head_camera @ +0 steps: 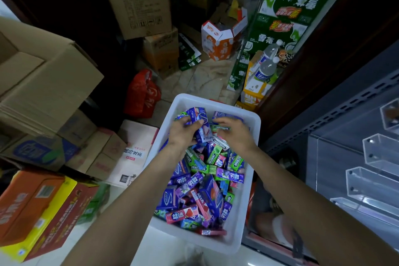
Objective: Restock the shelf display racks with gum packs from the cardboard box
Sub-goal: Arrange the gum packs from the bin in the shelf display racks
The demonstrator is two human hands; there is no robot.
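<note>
A shop stockroom: stacked cartons (pixel 138 0) at 12 o'clock, drink cases (pixel 287 13) at 1, clear display racks (pixel 375 153) at 3.

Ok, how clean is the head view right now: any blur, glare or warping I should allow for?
Head view: wide-angle warping bends the shelf rail; right hand is slightly motion-blurred; left hand grips a readable blue pack; clear racks catch soft glare; upper left corner is dark.

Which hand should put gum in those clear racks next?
Probably the left hand: it already grips a blue gum box. The right hand is nearer the clear racks but lies on the packs in the white bin, lifting nothing.
</note>
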